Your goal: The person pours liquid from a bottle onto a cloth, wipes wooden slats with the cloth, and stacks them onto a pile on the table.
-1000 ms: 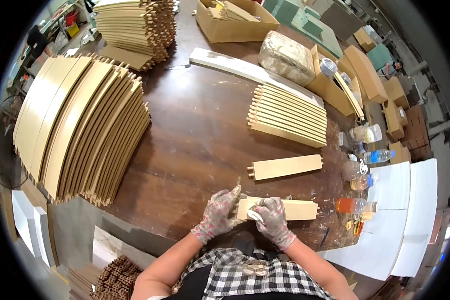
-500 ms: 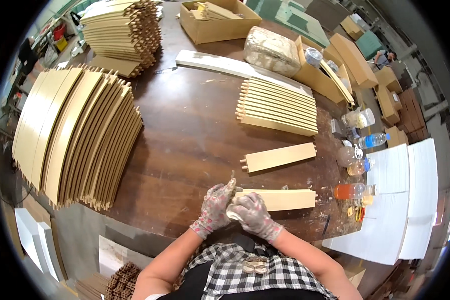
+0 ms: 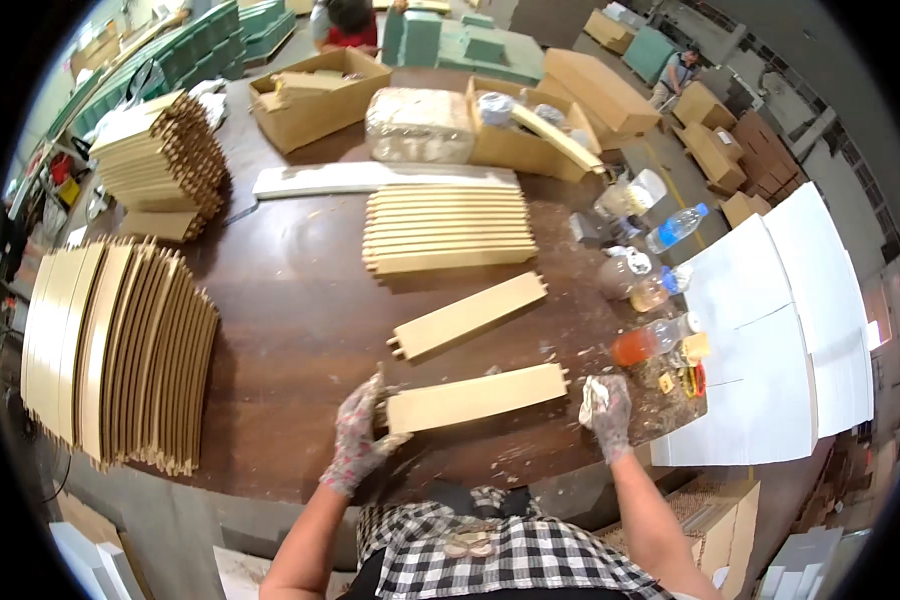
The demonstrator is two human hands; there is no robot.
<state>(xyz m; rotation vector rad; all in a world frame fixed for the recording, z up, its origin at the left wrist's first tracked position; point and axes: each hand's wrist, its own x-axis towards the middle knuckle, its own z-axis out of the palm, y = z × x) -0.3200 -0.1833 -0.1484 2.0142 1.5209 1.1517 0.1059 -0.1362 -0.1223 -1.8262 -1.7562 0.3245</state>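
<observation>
My left hand (image 3: pixel 358 432), in a patterned glove, is at the left end of a pale wooden slat (image 3: pixel 477 398). Its thumb is at the near edge and its fingers at the far edge, gripping that end. Beyond the right end of the slat, my gloved right hand (image 3: pixel 613 415) is closed around a crumpled white cloth (image 3: pixel 594 398). A second slat (image 3: pixel 468 315), with dowel pegs at its ends, lies at a slant just beyond the first one.
A row of pegged slats (image 3: pixel 450 228) lies farther back, before a long white board (image 3: pixel 310 180). Tall slat stacks (image 3: pixel 120 355) fill the left side. Bottles (image 3: pixel 656 340) and white sheets (image 3: pixel 770 345) line the right. Open cartons (image 3: pixel 320 115) stand at the back.
My right hand has moved right with the cloth, from the slat's left end past its right end. My left hand is still at the left end. The view has turned.
</observation>
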